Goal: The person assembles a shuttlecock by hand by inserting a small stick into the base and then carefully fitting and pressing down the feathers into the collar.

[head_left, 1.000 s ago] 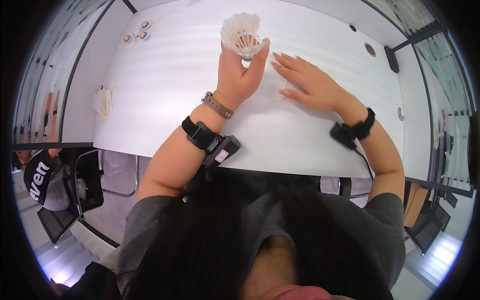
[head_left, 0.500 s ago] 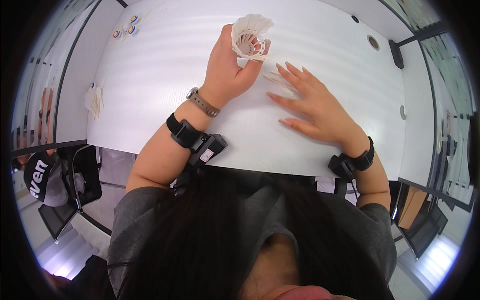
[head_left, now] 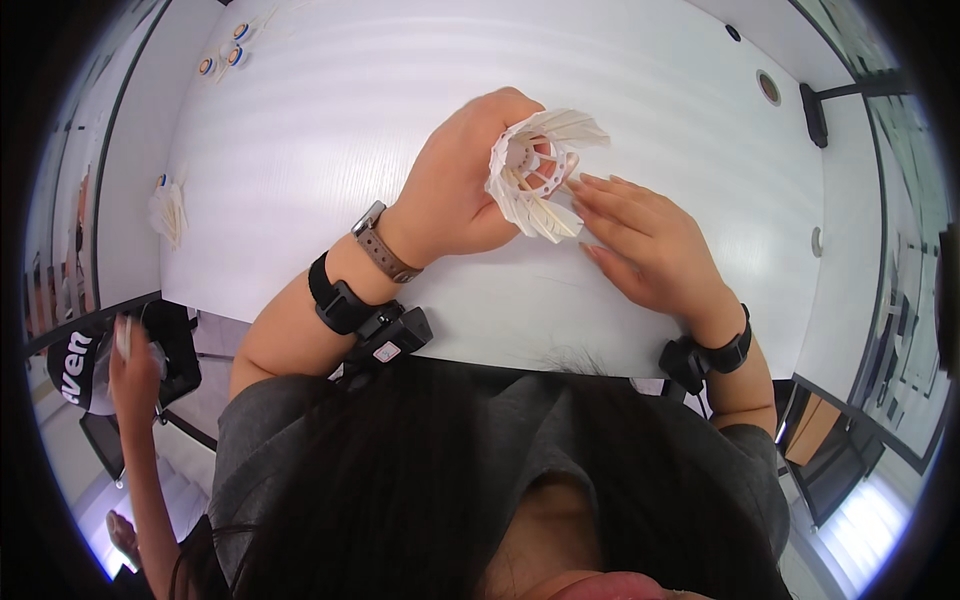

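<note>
Over the middle of the table, my left hand (head_left: 455, 180) is wrapped round a white feather shuttlecock (head_left: 512, 190), its open skirt facing up. Feathers stand along its left, upper and lower sides. On its right side a stretch of the ring with small holes is bare of feathers. My right hand (head_left: 650, 245) is just right of the shuttlecock, fingers stretched toward the bare stretch and thumb apart below them. Whether its fingertips touch the shuttlecock is hard to tell. No feather shows plainly in the right hand.
Several small round pieces with blue rims (head_left: 237, 56) lie at the far left of the white table (head_left: 330, 110). Loose feathers (head_left: 168, 212) lie by its left edge. Low partitions (head_left: 130, 150) flank the table. At the left, another person's hand (head_left: 135, 375) holds something small and pale.
My left hand has brought the shuttlecock nearer and to the right, turning it. My right hand's fingers have drawn closer together beside it. Loose feathers near that hand no longer show. Another person's arm has appeared.
</note>
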Available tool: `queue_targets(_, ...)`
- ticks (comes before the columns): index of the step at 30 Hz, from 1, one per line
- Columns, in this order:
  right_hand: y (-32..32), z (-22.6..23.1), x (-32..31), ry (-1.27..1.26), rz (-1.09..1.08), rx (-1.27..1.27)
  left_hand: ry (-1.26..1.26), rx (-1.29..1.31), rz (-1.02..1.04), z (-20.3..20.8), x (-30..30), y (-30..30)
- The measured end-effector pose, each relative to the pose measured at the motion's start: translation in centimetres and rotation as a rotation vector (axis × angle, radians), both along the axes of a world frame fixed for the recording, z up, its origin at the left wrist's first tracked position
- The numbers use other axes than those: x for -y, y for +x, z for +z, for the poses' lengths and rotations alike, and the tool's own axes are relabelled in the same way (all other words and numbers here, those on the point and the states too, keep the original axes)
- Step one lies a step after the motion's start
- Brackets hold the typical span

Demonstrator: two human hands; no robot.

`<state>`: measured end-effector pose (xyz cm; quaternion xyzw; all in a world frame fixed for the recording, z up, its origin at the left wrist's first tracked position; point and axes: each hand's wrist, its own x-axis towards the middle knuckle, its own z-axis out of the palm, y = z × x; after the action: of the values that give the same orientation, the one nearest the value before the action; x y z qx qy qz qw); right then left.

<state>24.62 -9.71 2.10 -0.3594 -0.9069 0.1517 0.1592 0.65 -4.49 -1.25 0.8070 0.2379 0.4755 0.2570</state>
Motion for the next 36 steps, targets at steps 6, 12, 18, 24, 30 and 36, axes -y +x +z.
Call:
queue_targets(6,-0.8,1.2,0.3,-0.007,0.045,0.041,-0.113,0.069,0.009,-0.2,0.7,0.1)
queue_targets(12,-0.4,0.8,0.4,-0.089,0.053,0.056,-0.062,-0.005,0.049,-0.1,0.6,0.0)
queue_targets(18,-0.3,0.8,0.3,-0.122,0.079,-0.008,-0.157,0.036,0.004,-0.2,0.5,0.1)
queue_targets(24,-0.5,1.0,0.6,-0.149,0.093,-0.044,-0.196,-0.047,0.049,0.5,0.4,-0.3)
queue_targets(30,-0.3,0.9,0.2,-0.079,0.041,-0.141,-0.306,0.096,-0.003,0.0,0.4,0.1)
queue_targets(36,-0.1,0.5,0.4,-0.066,-0.042,-0.239,-0.429,-0.070,-0.071,1.2,0.5,-0.1)
